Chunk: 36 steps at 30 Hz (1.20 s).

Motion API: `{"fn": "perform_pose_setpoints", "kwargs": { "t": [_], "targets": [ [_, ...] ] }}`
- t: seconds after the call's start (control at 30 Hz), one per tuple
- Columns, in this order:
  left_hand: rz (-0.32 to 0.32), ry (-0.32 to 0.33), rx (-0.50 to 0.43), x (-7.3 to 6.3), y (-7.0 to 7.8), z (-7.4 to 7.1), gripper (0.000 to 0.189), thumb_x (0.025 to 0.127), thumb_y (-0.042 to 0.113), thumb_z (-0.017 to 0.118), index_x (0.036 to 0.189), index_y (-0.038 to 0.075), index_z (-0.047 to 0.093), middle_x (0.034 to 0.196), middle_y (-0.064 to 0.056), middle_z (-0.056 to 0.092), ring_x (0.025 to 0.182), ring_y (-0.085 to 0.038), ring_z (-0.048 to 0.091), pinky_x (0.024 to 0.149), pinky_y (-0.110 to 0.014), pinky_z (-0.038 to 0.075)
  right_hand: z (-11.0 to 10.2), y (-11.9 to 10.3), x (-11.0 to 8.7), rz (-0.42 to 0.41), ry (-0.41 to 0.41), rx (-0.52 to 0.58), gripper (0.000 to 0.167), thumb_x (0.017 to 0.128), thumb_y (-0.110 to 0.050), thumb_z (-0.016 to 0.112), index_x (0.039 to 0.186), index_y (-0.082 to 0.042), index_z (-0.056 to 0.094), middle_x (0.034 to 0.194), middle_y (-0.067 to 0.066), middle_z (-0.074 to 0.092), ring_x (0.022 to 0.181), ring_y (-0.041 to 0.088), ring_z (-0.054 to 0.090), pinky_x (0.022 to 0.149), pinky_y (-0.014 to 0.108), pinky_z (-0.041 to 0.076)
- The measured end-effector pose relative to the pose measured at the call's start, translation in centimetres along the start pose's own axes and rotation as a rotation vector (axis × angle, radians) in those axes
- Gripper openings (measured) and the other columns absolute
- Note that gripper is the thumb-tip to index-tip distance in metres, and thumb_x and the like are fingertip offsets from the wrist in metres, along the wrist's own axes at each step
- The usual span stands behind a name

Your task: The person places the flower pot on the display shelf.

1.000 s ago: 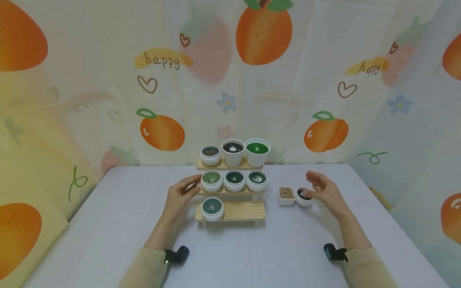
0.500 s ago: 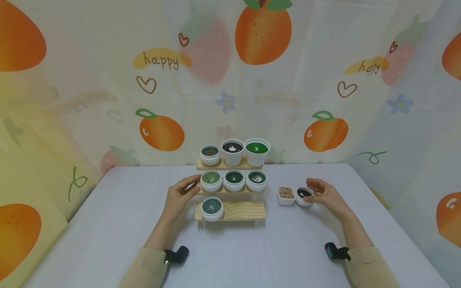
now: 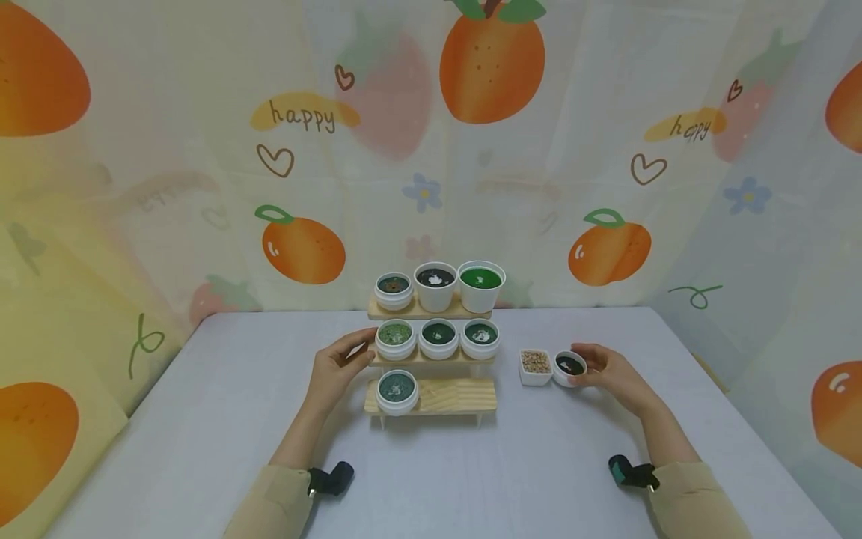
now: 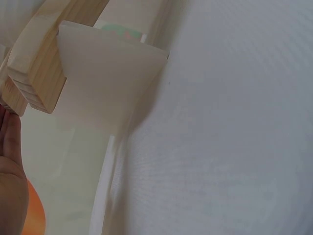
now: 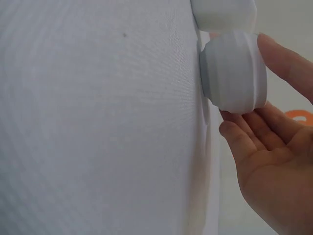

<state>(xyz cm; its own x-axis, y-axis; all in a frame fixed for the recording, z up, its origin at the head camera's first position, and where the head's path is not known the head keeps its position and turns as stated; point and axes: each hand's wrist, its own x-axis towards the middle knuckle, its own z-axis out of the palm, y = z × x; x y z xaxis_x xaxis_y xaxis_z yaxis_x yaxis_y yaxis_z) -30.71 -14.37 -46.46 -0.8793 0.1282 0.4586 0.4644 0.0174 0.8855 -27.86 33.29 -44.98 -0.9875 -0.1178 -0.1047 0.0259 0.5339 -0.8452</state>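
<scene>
My right hand (image 3: pixel 609 374) grips a small round white bowl (image 3: pixel 569 367) with a dark filling and a pale patch on top. In the right wrist view, thumb and fingers lie around the ribbed side of this bowl (image 5: pixel 234 73), whose base is at the white tabletop. My left hand (image 3: pixel 337 367) holds the left end of the middle tier of a three-tier wooden stand (image 3: pixel 458 395). Close in the left wrist view, fingers (image 4: pixel 12 137) touch the end of a plank. A square white dish (image 3: pixel 536 367) of beige grains stands just left of the dark-filled bowl.
The top tier carries a small bowl (image 3: pixel 393 290) and two taller cups, one black-filled (image 3: pixel 435 286), one bright green (image 3: pixel 481 287). Three green-filled bowls (image 3: pixel 439 339) line the middle tier. One bowl (image 3: pixel 397 391) sits at the bottom tier's left end. A fruit-print curtain hangs behind.
My right hand has lowered beside the dark-filled bowl, its thumb moving from over the bowl's top to its right side. The left hand and the stand stay in place.
</scene>
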Motion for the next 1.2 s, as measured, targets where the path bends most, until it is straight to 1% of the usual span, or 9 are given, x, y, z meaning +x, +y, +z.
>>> {"fn": "perform_pose_setpoints", "kwargs": {
  "t": [0.13, 0.27, 0.37, 0.5, 0.6, 0.83, 0.97, 1.07, 1.2],
  "targets": [
    [-0.002, 0.004, -0.001, -0.03, 0.05, 0.01, 0.037, 0.089, 0.000, 0.069, 0.124, -0.009, 0.062, 0.116, 0.021, 0.068, 0.117, 0.008, 0.060, 0.104, -0.013, 0.051, 0.05, 0.23, 0.05, -0.016, -0.002, -0.022, 0.074, 0.085, -0.021, 0.077, 0.146, 0.001, 0.041, 0.149, 0.025, 0.045, 0.134, 0.040, 0.047, 0.104, 0.035, 0.051],
    [-0.008, 0.003, -0.005, 0.00, 0.18, 0.04, 0.037, 0.089, 0.000, 0.069, 0.124, -0.009, 0.062, 0.115, 0.023, 0.067, 0.117, 0.008, 0.060, 0.105, -0.014, 0.051, 0.03, 0.44, 0.17, -0.020, 0.000, -0.038, 0.073, 0.084, -0.022, 0.077, 0.145, 0.000, 0.043, 0.147, 0.024, 0.048, 0.131, 0.038, 0.049, 0.095, 0.021, 0.050],
    [-0.014, 0.000, -0.003, 0.01, 0.22, 0.05, 0.037, 0.089, 0.001, 0.069, 0.124, -0.009, 0.062, 0.115, 0.024, 0.067, 0.117, 0.008, 0.060, 0.105, -0.014, 0.051, 0.03, 0.54, 0.25, -0.011, 0.003, -0.046, 0.073, 0.084, -0.024, 0.078, 0.144, -0.001, 0.044, 0.147, 0.024, 0.048, 0.132, 0.038, 0.049, 0.098, 0.025, 0.052],
    [-0.019, -0.001, -0.002, 0.03, 0.20, 0.07, 0.038, 0.089, 0.001, 0.069, 0.124, -0.009, 0.062, 0.114, 0.025, 0.067, 0.117, 0.008, 0.059, 0.104, -0.013, 0.050, 0.00, 0.62, 0.28, 0.002, 0.011, -0.056, 0.073, 0.083, -0.026, 0.078, 0.144, -0.002, 0.045, 0.148, 0.024, 0.048, 0.135, 0.040, 0.047, 0.110, 0.044, 0.050],
    [-0.017, -0.003, -0.005, 0.03, 0.14, 0.06, 0.038, 0.089, 0.000, 0.069, 0.124, -0.009, 0.062, 0.114, 0.026, 0.067, 0.117, 0.009, 0.059, 0.104, -0.013, 0.051, 0.01, 0.63, 0.24, 0.007, 0.017, -0.057, 0.072, 0.083, -0.026, 0.079, 0.143, -0.002, 0.046, 0.146, 0.023, 0.049, 0.134, 0.040, 0.048, 0.111, 0.050, 0.049],
    [-0.009, -0.009, -0.004, 0.00, 0.01, 0.04, 0.038, 0.089, 0.001, 0.069, 0.124, -0.009, 0.062, 0.114, 0.025, 0.067, 0.117, 0.008, 0.060, 0.105, -0.013, 0.050, 0.13, 0.57, 0.24, 0.018, 0.022, -0.060, 0.071, 0.084, -0.028, 0.079, 0.143, -0.003, 0.047, 0.145, 0.023, 0.051, 0.131, 0.037, 0.051, 0.108, 0.045, 0.052],
    [-0.012, -0.006, -0.002, -0.02, 0.02, 0.04, 0.038, 0.089, 0.001, 0.069, 0.125, -0.009, 0.062, 0.114, 0.025, 0.067, 0.117, 0.008, 0.060, 0.105, -0.013, 0.050, 0.11, 0.51, 0.23, 0.019, 0.033, -0.063, 0.069, 0.084, -0.027, 0.079, 0.142, -0.003, 0.048, 0.143, 0.022, 0.053, 0.127, 0.034, 0.054, 0.101, 0.033, 0.054],
    [-0.017, -0.003, 0.001, -0.02, 0.04, 0.04, 0.038, 0.089, 0.001, 0.069, 0.125, -0.008, 0.062, 0.115, 0.025, 0.067, 0.117, 0.008, 0.059, 0.105, -0.013, 0.050, 0.05, 0.52, 0.21, 0.019, 0.048, -0.073, 0.068, 0.083, -0.026, 0.079, 0.140, -0.004, 0.050, 0.141, 0.022, 0.055, 0.124, 0.031, 0.056, 0.092, 0.021, 0.052],
    [-0.018, -0.004, -0.001, -0.03, 0.04, 0.04, 0.038, 0.089, 0.001, 0.069, 0.125, -0.008, 0.062, 0.115, 0.025, 0.067, 0.117, 0.008, 0.059, 0.105, -0.013, 0.050, -0.04, 0.50, 0.13, 0.019, 0.071, -0.087, 0.068, 0.083, -0.028, 0.079, 0.140, -0.004, 0.051, 0.141, 0.021, 0.055, 0.122, 0.029, 0.056, 0.089, 0.019, 0.049]
  ]
}}
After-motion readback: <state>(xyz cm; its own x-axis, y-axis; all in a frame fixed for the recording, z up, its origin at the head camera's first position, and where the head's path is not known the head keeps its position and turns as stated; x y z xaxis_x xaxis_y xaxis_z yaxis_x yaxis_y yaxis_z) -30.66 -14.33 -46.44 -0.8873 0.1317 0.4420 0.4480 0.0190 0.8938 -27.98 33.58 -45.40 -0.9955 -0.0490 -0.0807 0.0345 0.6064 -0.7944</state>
